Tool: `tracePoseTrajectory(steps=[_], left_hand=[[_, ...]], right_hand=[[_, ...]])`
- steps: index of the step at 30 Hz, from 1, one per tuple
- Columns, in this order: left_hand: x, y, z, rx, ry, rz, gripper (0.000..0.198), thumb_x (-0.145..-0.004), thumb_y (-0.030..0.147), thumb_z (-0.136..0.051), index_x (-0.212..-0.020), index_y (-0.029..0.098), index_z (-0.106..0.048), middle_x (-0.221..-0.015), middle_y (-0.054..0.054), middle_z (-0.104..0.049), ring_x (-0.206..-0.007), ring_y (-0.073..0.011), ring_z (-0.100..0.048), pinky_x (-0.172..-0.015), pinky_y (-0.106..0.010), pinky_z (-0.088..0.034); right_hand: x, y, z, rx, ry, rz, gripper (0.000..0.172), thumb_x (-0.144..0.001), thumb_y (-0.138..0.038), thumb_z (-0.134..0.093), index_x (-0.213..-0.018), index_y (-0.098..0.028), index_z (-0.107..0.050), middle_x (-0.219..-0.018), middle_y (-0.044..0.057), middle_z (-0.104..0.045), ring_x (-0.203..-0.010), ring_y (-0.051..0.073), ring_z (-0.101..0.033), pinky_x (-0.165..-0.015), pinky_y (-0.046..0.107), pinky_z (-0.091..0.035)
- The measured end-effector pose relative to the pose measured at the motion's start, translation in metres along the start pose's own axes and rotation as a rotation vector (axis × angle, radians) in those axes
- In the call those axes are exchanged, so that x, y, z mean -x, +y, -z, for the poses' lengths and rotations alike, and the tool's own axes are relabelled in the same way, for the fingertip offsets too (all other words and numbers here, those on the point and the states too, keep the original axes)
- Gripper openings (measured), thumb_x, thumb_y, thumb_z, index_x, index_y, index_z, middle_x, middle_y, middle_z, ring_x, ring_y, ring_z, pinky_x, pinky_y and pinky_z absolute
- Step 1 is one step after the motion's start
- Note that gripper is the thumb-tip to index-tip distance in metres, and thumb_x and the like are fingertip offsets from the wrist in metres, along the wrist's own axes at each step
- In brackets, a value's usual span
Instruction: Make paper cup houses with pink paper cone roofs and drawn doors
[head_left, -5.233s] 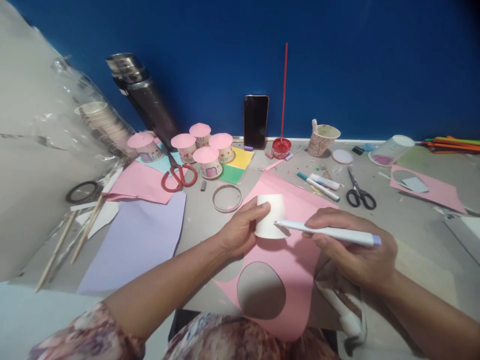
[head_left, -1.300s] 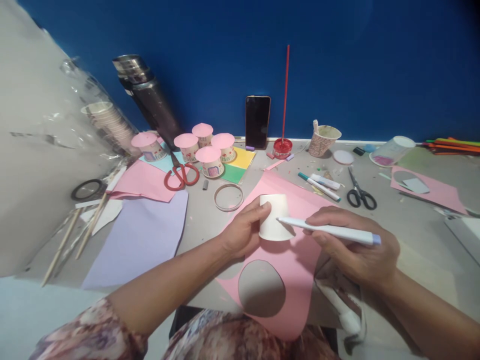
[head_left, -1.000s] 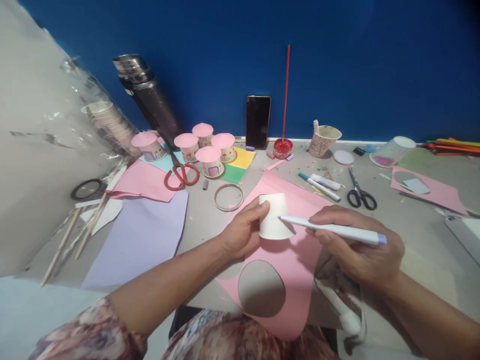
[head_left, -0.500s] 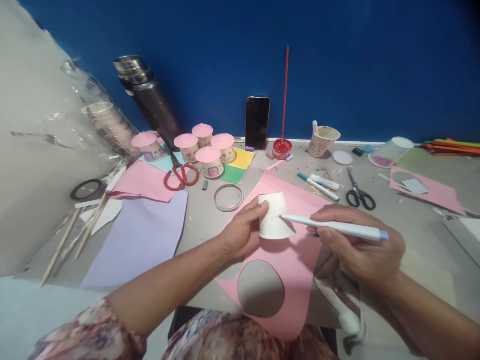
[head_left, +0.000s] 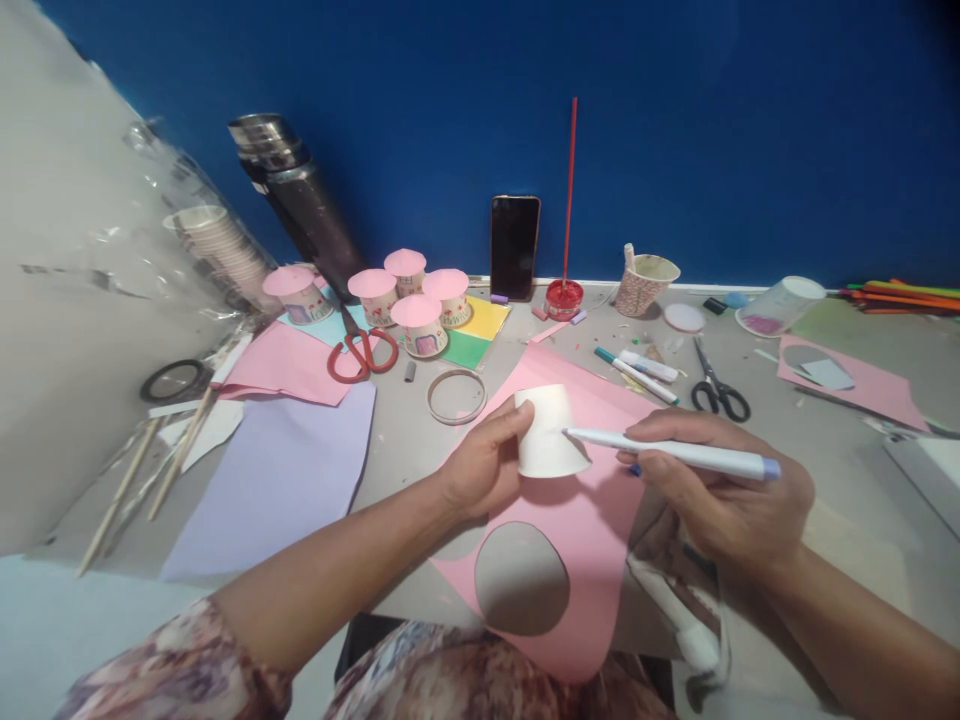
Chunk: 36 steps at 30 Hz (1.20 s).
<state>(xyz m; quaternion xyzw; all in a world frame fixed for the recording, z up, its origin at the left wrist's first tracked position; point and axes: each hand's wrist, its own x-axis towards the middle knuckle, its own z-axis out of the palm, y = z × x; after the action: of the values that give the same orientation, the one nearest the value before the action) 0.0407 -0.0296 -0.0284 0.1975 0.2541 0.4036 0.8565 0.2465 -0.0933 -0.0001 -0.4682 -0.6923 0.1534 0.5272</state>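
Observation:
My left hand [head_left: 489, 455] grips a plain white paper cup [head_left: 546, 440], turned upside down, with the thumb on its near side. A white felt-tip pen [head_left: 697, 457] with a lilac end is held in my right hand [head_left: 739, 500]. Its tip meets or nearly meets the cup's wall; I cannot tell whether it touches. Beneath both hands lies a pink sheet of paper [head_left: 592, 560] with a round hole cut in it. Behind them stand several small cups with pink cone roofs [head_left: 418, 325], some with drawings on their sides.
Red-handled scissors [head_left: 363, 352] and a tape ring [head_left: 457, 396] lie beyond my left hand. Black scissors [head_left: 718, 385] and markers [head_left: 637, 375] lie beyond my right. A phone [head_left: 514, 247] leans on the blue wall beside a red dish [head_left: 564, 300]. A flask [head_left: 296, 205] stands back left.
Hardly anything differs. The pen and my right hand have shifted very slightly to the right; the cup stays in my left hand.

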Motion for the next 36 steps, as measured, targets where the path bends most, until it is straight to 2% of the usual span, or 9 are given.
tracePoseTrajectory(steps=[5, 11, 16, 27, 32, 36], left_hand=[[0.0018, -0.0004, 0.0000, -0.041, 0.044, 0.004, 0.031, -0.081, 0.031, -0.085, -0.103, 0.014, -0.072, -0.091, -0.009, -0.074, -0.086, -0.0251, -0.071, -0.084, -0.038, -0.057], [0.0013, 0.0002, 0.0000, -0.016, -0.006, 0.018, 0.032, -0.081, 0.032, -0.086, -0.102, 0.013, -0.070, -0.091, -0.010, -0.075, -0.084, -0.0265, -0.072, -0.083, -0.040, -0.058], [0.0007, 0.0000, -0.0002, 0.004, 0.014, 0.025, 0.031, -0.082, 0.031, -0.085, -0.102, 0.013, -0.070, -0.091, -0.010, -0.075, -0.084, -0.0258, -0.072, -0.083, -0.039, -0.057], [0.0006, -0.0002, 0.0018, 0.002, -0.024, 0.039, 0.032, -0.084, 0.034, -0.083, -0.105, 0.013, -0.069, -0.094, -0.013, -0.076, -0.088, -0.0295, -0.074, -0.090, -0.044, -0.056], [0.0011, -0.0002, 0.0007, -0.005, 0.003, 0.048, 0.034, -0.082, 0.035, -0.084, -0.104, 0.014, -0.070, -0.094, -0.012, -0.075, -0.088, -0.0286, -0.073, -0.089, -0.044, -0.056], [0.0021, 0.0011, 0.0003, -0.010, 0.052, 0.047, 0.030, -0.084, 0.033, -0.083, -0.104, 0.014, -0.070, -0.092, -0.010, -0.075, -0.087, -0.0270, -0.072, -0.091, -0.045, -0.057]], right_hand=[[-0.0019, -0.0023, -0.0020, -0.009, -0.021, 0.027, 0.019, -0.090, -0.014, -0.075, -0.104, -0.026, -0.079, -0.085, 0.003, -0.082, -0.061, 0.019, -0.075, -0.048, 0.028, -0.057], [-0.0007, 0.0007, 0.0001, 0.012, 0.001, 0.008, 0.017, -0.091, -0.014, -0.074, -0.103, -0.025, -0.078, -0.084, 0.002, -0.082, -0.065, 0.018, -0.076, -0.057, 0.027, -0.060], [-0.0008, 0.0013, 0.0008, 0.010, -0.004, 0.027, 0.018, -0.091, -0.014, -0.073, -0.104, -0.026, -0.078, -0.085, 0.002, -0.082, -0.067, 0.018, -0.076, -0.059, 0.027, -0.062], [-0.0003, 0.0005, 0.0037, 0.025, 0.022, -0.003, 0.014, -0.091, -0.015, -0.073, -0.100, -0.024, -0.079, -0.081, 0.001, -0.081, -0.062, 0.016, -0.074, -0.055, 0.025, -0.058], [-0.0022, -0.0020, 0.0014, 0.004, 0.022, 0.003, 0.016, -0.089, -0.013, -0.075, -0.099, -0.024, -0.078, -0.083, 0.001, -0.082, -0.064, 0.017, -0.075, -0.057, 0.025, -0.060], [-0.0044, -0.0040, 0.0031, 0.016, -0.010, -0.001, 0.012, -0.089, -0.015, -0.074, -0.096, -0.024, -0.078, -0.077, 0.001, -0.080, -0.061, 0.018, -0.075, -0.053, 0.025, -0.059]])
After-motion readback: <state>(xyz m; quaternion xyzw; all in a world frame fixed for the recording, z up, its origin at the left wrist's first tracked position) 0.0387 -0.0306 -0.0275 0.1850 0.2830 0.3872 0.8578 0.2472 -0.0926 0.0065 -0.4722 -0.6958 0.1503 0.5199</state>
